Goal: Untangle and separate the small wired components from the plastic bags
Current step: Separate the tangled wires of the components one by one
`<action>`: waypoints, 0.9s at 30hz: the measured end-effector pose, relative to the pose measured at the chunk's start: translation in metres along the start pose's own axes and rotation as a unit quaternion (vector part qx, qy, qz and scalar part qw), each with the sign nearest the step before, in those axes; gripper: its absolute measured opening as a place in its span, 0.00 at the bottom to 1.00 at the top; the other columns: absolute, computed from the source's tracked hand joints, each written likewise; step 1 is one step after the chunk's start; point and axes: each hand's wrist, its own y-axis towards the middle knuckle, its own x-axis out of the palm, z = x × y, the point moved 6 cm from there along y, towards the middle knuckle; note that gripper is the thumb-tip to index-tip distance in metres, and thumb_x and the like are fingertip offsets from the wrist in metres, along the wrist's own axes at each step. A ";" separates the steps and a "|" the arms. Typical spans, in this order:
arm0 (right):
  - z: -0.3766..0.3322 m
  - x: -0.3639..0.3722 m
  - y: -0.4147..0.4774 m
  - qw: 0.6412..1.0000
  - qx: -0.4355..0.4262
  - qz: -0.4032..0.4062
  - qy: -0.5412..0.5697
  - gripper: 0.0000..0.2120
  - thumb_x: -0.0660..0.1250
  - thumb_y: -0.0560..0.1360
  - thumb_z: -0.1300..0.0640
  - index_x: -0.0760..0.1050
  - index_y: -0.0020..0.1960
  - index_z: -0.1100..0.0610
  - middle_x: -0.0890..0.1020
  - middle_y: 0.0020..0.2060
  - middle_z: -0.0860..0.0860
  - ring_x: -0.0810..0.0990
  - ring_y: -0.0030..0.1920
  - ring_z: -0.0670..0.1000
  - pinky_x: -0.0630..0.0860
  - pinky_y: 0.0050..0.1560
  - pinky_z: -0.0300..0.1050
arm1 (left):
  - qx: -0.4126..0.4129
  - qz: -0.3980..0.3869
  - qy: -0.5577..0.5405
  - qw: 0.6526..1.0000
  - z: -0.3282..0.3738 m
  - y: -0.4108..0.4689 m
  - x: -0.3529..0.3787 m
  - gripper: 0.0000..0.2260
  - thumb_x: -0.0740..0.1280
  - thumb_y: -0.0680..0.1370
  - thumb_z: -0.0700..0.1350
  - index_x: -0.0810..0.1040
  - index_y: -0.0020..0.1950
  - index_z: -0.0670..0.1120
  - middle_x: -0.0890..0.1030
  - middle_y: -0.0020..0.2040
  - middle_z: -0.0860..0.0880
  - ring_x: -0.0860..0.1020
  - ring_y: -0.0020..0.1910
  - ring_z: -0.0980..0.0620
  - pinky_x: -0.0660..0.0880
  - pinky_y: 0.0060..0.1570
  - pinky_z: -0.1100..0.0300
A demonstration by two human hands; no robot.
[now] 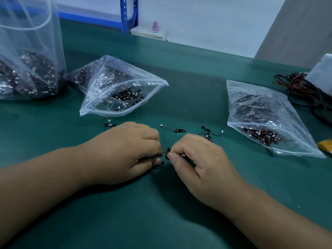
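Here we see a green table, our landmark being the open bag lying at its middle. A second bag lies well to its right. Just in front, our left hand and right hand both pinch one tangled wire clump, and loose wired pieces lie beside them

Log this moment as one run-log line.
left hand: shut on wired cluster | right hand: pinching same cluster | separated pieces on mat | middle bag: open
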 end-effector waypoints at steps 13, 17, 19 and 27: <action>0.025 -0.016 -0.002 0.996 0.011 0.089 -0.005 0.08 0.65 0.79 0.57 0.76 0.42 0.57 0.77 0.35 0.47 0.74 0.38 0.47 0.71 0.41 0.41 | -0.006 -0.014 -0.024 1.000 -0.002 0.000 0.000 0.10 0.62 0.79 0.56 0.77 0.45 0.53 0.74 0.43 0.57 0.72 0.42 0.55 0.73 0.47 0.53; 0.036 -0.025 -0.003 0.995 0.015 0.102 -0.007 0.08 0.66 0.79 0.58 0.77 0.41 0.57 0.77 0.35 0.47 0.74 0.38 0.48 0.72 0.40 0.44 | -0.007 -0.009 -0.025 1.000 -0.002 -0.001 0.000 0.09 0.62 0.79 0.56 0.76 0.45 0.54 0.73 0.43 0.58 0.71 0.42 0.57 0.73 0.47 0.54; 0.042 -0.031 -0.002 0.993 0.019 0.117 -0.016 0.08 0.66 0.78 0.59 0.78 0.40 0.58 0.78 0.35 0.47 0.75 0.37 0.49 0.72 0.40 0.45 | -0.008 -0.010 -0.025 1.000 -0.002 -0.001 0.000 0.08 0.62 0.79 0.55 0.76 0.44 0.54 0.73 0.43 0.58 0.70 0.41 0.57 0.73 0.46 0.54; 0.060 -0.049 -0.004 0.985 0.063 0.163 0.000 0.09 0.69 0.74 0.64 0.77 0.35 0.59 0.77 0.31 0.50 0.76 0.35 0.48 0.71 0.38 0.42 | -0.007 -0.009 -0.015 1.000 -0.001 -0.001 0.000 0.07 0.63 0.79 0.55 0.75 0.44 0.54 0.72 0.43 0.59 0.70 0.41 0.56 0.73 0.45 0.55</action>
